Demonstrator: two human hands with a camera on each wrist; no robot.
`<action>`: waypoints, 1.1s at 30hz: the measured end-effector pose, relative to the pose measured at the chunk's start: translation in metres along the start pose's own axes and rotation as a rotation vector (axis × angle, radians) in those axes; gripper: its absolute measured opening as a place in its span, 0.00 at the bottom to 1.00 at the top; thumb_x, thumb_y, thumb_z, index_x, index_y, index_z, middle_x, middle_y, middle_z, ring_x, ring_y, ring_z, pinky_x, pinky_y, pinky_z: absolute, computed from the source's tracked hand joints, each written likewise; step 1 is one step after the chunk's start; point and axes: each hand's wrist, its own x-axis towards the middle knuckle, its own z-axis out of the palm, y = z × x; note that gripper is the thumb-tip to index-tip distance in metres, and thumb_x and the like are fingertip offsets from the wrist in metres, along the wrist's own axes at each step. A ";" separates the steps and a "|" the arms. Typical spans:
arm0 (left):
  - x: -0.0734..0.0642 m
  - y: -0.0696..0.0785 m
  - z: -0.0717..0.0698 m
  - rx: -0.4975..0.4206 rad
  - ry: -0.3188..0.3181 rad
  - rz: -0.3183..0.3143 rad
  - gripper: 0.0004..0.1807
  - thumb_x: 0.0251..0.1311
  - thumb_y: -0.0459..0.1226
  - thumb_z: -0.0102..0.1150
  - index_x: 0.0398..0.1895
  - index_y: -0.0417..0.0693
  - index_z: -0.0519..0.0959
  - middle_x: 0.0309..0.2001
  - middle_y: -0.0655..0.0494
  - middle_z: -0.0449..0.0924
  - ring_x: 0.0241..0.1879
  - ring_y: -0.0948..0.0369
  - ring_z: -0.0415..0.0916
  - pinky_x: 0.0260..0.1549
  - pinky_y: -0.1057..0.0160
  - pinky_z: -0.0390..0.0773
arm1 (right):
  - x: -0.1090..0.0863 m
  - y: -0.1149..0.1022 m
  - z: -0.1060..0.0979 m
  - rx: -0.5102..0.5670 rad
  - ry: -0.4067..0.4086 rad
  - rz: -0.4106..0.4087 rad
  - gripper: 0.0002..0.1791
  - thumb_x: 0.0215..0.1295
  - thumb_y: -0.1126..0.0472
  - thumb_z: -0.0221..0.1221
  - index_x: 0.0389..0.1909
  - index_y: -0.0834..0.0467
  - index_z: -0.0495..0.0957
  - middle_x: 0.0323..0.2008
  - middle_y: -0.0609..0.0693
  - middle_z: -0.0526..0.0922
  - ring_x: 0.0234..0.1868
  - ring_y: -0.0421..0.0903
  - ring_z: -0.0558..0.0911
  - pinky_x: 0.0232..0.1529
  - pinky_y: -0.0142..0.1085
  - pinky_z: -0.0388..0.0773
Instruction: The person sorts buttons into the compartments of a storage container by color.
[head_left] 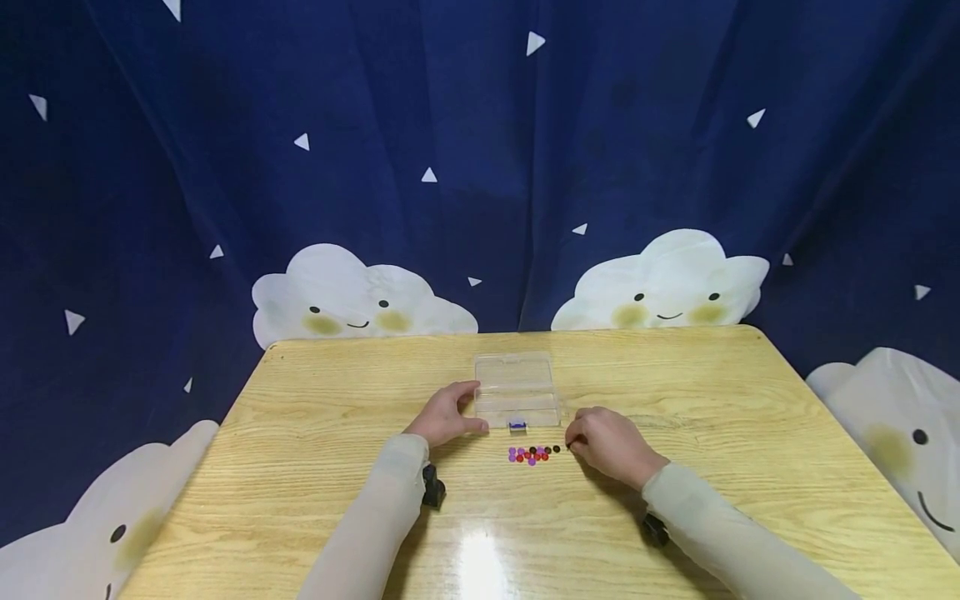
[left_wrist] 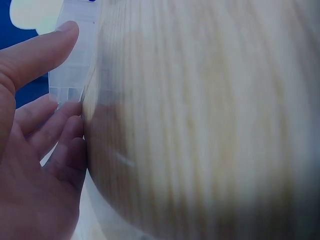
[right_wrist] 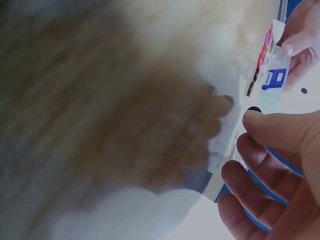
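Note:
A clear plastic box [head_left: 517,417] lies with its lid [head_left: 513,369] folded back and a blue latch [head_left: 517,427] at its front. At the box's left side is my left hand [head_left: 444,414], fingers and thumb spread apart along the edge; in the left wrist view the fingertips [left_wrist: 73,107] meet the box wall. My right hand [head_left: 609,442] pinches a small round black bead [right_wrist: 254,109] between thumb and forefinger, low over the table. Left of it, purple, red and black beads [head_left: 532,456] lie in a loose cluster in front of the box.
The light wooden table [head_left: 322,408] carries the box and beads. A dark blue curtain [head_left: 480,125] with clouds and white triangles hangs behind it and at both sides. Black wrist cameras sit on the left [head_left: 432,487] and right [head_left: 655,528] wrists.

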 end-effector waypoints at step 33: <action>-0.002 0.001 0.001 -0.038 0.003 -0.016 0.44 0.53 0.39 0.75 0.74 0.50 0.65 0.68 0.50 0.71 0.67 0.49 0.69 0.66 0.49 0.71 | 0.024 0.015 -0.024 0.079 0.011 0.136 0.03 0.56 0.67 0.67 0.29 0.56 0.86 0.29 0.46 0.85 0.30 0.39 0.81 0.34 0.36 0.80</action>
